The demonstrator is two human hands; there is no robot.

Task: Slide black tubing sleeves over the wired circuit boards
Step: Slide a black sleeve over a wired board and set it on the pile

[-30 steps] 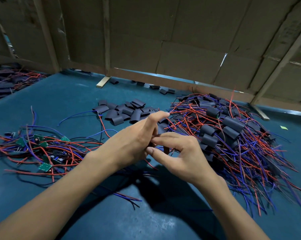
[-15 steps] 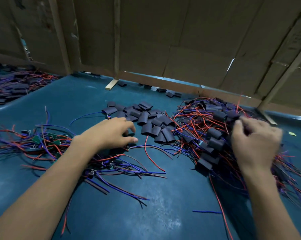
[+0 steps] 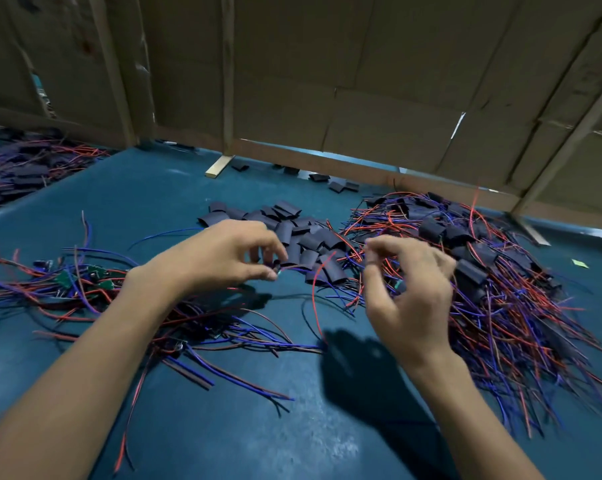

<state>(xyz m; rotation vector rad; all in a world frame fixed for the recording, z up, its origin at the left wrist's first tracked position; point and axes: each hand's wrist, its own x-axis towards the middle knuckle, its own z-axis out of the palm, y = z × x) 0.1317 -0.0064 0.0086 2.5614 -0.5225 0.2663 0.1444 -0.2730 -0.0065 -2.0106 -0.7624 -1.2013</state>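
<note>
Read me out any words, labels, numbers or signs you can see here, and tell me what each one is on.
No text can be read anywhere in this view.
Green circuit boards: any markings are too small and blurred to read.
Black tubing sleeves: no print shows.
Cardboard wall: plain, with only creases and scuffs.
Small green scrap on the blue table: no writing can be made out.

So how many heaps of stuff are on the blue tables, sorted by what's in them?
Bare wired boards: 1
Loose sleeves: 1
Sleeved boards: 2, one on the right, and what looks like another at the far left
Total: 4
</note>
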